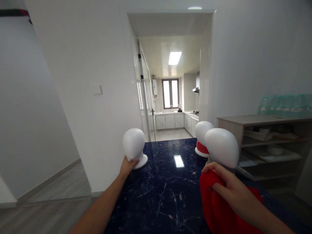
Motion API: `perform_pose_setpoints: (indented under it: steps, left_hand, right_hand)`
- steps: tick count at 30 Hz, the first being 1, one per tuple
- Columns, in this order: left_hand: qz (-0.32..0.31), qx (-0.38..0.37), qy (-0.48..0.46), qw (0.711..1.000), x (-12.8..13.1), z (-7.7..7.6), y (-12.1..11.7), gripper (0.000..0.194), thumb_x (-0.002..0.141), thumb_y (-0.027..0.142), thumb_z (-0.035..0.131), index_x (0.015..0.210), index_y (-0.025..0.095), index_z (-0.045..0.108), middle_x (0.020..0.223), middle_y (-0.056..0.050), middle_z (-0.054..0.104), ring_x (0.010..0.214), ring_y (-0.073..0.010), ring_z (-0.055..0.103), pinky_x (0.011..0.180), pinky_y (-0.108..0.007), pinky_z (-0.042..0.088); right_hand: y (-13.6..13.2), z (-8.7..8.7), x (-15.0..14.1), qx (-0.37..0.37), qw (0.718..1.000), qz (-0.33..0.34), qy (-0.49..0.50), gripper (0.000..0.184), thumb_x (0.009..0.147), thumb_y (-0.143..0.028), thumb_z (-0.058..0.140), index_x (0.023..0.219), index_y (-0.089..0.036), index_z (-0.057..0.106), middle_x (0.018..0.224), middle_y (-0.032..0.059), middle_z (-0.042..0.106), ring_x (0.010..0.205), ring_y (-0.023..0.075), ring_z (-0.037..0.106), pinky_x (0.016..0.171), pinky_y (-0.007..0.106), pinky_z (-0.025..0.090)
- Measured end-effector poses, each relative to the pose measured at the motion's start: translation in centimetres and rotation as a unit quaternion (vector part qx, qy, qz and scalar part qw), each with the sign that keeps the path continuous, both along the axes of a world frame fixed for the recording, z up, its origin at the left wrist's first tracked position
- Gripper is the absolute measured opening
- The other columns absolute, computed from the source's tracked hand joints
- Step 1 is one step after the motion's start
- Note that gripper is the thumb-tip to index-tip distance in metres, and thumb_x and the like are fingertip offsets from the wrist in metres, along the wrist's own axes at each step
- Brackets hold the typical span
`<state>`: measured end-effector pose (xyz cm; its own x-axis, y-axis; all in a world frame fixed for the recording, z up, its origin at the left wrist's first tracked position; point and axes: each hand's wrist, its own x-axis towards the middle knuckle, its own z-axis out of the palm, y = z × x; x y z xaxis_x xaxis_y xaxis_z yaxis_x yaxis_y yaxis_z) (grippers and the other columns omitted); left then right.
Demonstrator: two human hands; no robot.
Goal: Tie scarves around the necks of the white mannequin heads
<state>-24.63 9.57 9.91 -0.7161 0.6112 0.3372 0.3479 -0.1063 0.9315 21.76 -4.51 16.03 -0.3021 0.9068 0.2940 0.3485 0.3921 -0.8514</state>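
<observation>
At the table's left edge, my left hand (129,164) is wrapped round the neck of a white mannequin head (134,143), which stands upright on its round base. On the right, my right hand (226,183) pinches a red cloth (209,206) between thumb and fingers, and its folds hang down over the near right of the table. Just beyond that hand stands a second white mannequin head (223,147); its lower part is hidden. Behind it, a third mannequin head (203,129) has a red band (202,147) round its neck.
The heads stand on a dark blue marbled table (165,195). To the right is a wooden shelf unit (243,119) with trays inside and several plastic bottles (285,105) on top. A doorway past the table's far edge opens into a kitchen with cabinets (170,121).
</observation>
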Motion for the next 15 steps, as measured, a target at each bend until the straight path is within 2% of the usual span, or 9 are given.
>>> perform_pose_setpoints:
  steps: [3, 6, 7, 8, 9, 10, 11, 13, 15]
  left_hand:
    - [0.02, -0.029, -0.055, 0.998, 1.4, -0.7, -2.6, 0.072, 0.084, 0.058, 0.08, 0.132, 0.009, 0.059, 0.129, -0.023, 0.069, 0.134, -0.0446, 0.058, 0.116, -0.063, 0.044]
    - [-0.018, -0.019, -0.073, 0.997, 5.8, -1.3, -6.7, 0.069, 0.095, 0.068, 0.058, 0.135, 0.012, 0.057, 0.131, -0.021, 0.07, 0.13, -0.0383, 0.064, 0.116, -0.058, 0.045]
    - [-0.087, 0.005, -0.065, 0.994, 8.1, -1.4, -8.2, 0.069, 0.095, 0.072, 0.054, 0.136, 0.017, 0.058, 0.131, -0.016, 0.072, 0.124, -0.0324, 0.069, 0.114, -0.051, 0.05]
    - [-0.23, 0.059, -0.068, 0.969, 10.6, -1.5, -9.7, 0.073, 0.094, 0.074, 0.057, 0.143, 0.02, 0.055, 0.141, -0.016, 0.068, 0.13, -0.0315, 0.066, 0.117, -0.049, 0.048]
    - [-0.383, 0.081, -0.062, 0.918, 13.3, -1.5, -11.1, 0.083, 0.088, 0.075, 0.067, 0.15, 0.023, 0.05, 0.15, -0.016, 0.062, 0.138, -0.0328, 0.061, 0.121, -0.049, 0.044]
    - [-0.488, 0.076, -0.072, 0.867, 16.0, -1.4, -12.2, 0.094, 0.078, 0.073, 0.08, 0.152, 0.024, 0.05, 0.152, -0.016, 0.062, 0.14, -0.0347, 0.059, 0.121, -0.049, 0.044]
    - [-0.547, 0.051, -0.101, 0.83, 18.5, -1.2, -13.2, 0.096, 0.074, 0.066, 0.087, 0.152, 0.025, 0.051, 0.149, -0.016, 0.064, 0.137, -0.0356, 0.061, 0.118, -0.049, 0.047]
    - [-0.578, 0.007, -0.16, 0.8, 22.6, -0.7, -14.3, 0.084, 0.067, 0.047, 0.097, 0.139, 0.02, 0.063, 0.132, -0.016, 0.074, 0.121, -0.0349, 0.07, 0.109, -0.046, 0.054]
    - [-0.532, -0.022, -0.254, 0.808, 24.8, 0.3, -14.5, 0.053, 0.07, 0.032, 0.094, 0.115, 0.016, 0.072, 0.106, -0.01, 0.08, 0.095, -0.0262, 0.076, 0.094, -0.039, 0.061]
  right_hand:
    - [-0.6, 0.2, -0.6, 0.012, 0.999, 0.008, -0.036, 0.04, 0.085, -0.016, 0.054, 0.121, -0.031, 0.062, 0.106, -0.0028, 0.073, 0.1, 0.0216, 0.066, 0.087, 0.032, 0.049]
    - [-1.0, 1.0, -2.4, 0.0, 0.999, 0.053, -0.01, 0.04, 0.082, -0.011, 0.053, 0.116, -0.03, 0.061, 0.088, -0.0058, 0.072, 0.079, 0.0173, 0.065, 0.072, 0.028, 0.048]
    - [-0.9, 1.4, -3.4, -0.005, 0.997, 0.076, 0.017, 0.036, 0.081, -0.011, 0.053, 0.111, -0.028, 0.061, 0.083, -0.0066, 0.07, 0.073, 0.0158, 0.064, 0.066, 0.026, 0.047]
    - [-0.8, 1.8, -4.7, -0.008, 0.994, 0.099, 0.052, 0.032, 0.08, -0.011, 0.054, 0.107, -0.027, 0.06, 0.079, -0.007, 0.07, 0.068, 0.0148, 0.062, 0.063, 0.025, 0.046]
    - [-0.4, 2.3, -6.1, -0.012, 0.989, 0.116, 0.09, 0.028, 0.08, -0.012, 0.055, 0.103, -0.026, 0.059, 0.078, -0.0069, 0.07, 0.066, 0.0143, 0.062, 0.061, 0.025, 0.046]
    - [0.1, 2.9, -7.5, -0.017, 0.983, 0.124, 0.131, 0.026, 0.079, -0.013, 0.056, 0.101, -0.026, 0.059, 0.077, -0.0067, 0.07, 0.065, 0.0143, 0.063, 0.059, 0.024, 0.046]
    - [0.7, 3.4, -8.8, -0.027, 0.977, 0.125, 0.172, 0.024, 0.079, -0.015, 0.058, 0.101, -0.025, 0.059, 0.076, -0.0062, 0.071, 0.064, 0.0147, 0.064, 0.059, 0.025, 0.046]
    - [2.5, 4.2, -10.6, -0.066, 0.959, 0.108, 0.253, 0.024, 0.08, -0.021, 0.063, 0.102, -0.025, 0.06, 0.076, -0.0053, 0.072, 0.063, 0.0163, 0.066, 0.057, 0.026, 0.048]
    - [4.6, 4.5, -10.8, -0.111, 0.933, 0.099, 0.326, 0.029, 0.079, -0.027, 0.07, 0.106, -0.025, 0.061, 0.08, -0.0034, 0.074, 0.066, 0.0182, 0.069, 0.06, 0.029, 0.05]
